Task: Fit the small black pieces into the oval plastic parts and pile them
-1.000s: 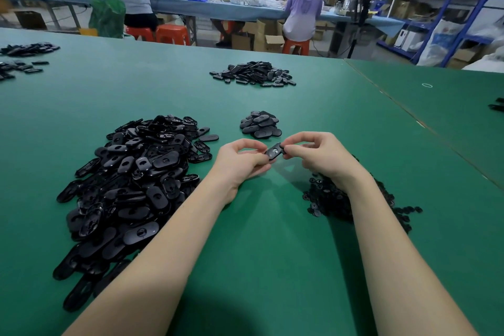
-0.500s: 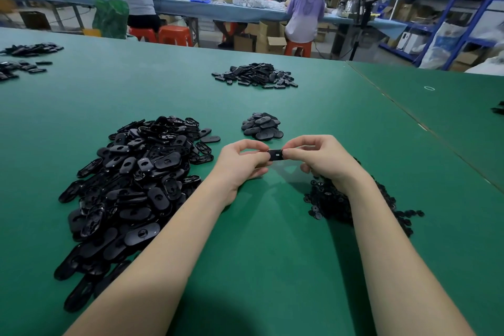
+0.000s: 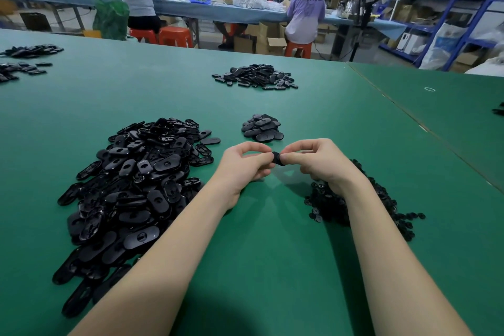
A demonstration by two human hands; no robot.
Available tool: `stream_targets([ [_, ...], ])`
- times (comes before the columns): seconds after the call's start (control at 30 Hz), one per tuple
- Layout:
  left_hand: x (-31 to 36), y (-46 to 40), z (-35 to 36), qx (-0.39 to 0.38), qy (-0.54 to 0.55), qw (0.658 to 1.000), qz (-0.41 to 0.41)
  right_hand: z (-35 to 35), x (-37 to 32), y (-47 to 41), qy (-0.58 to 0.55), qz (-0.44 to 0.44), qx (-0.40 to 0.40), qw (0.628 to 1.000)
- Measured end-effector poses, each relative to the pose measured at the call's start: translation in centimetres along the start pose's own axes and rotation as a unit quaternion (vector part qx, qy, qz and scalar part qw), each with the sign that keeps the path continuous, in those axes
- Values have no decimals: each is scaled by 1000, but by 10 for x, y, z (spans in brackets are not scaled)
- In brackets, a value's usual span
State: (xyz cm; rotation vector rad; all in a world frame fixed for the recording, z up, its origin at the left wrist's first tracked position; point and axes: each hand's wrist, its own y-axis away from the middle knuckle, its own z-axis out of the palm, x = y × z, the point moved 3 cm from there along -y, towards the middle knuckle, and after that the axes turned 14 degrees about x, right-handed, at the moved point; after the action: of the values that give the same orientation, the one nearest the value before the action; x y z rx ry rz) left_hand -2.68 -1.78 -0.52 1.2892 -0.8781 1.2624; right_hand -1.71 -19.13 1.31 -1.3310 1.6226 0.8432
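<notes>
Black plastic, an oval part [image 3: 277, 158] sits pinched between both hands above the green table [image 3: 272, 254], left hand [image 3: 242, 165] and right hand [image 3: 317, 161] each curled round one end. Beyond the fingers [image 3: 296, 156] lies a small finished pile [image 3: 262, 128]; left, a large oval heap [image 3: 131, 185]; under the right wrist, small black pieces [image 3: 330, 204].

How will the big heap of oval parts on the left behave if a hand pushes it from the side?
The big heap would probably spread and slide, not move as one: its oval parts lie loose, at many angles. They look glossy and flat, so they likely slip easily on the green table. Rolling seems unlikely.
</notes>
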Motion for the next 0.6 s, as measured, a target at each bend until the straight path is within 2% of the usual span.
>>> stream_targets([
  [0.6,0,0,-1,1,0,1000,-1,1,5,-2,20,37,14,999],
])
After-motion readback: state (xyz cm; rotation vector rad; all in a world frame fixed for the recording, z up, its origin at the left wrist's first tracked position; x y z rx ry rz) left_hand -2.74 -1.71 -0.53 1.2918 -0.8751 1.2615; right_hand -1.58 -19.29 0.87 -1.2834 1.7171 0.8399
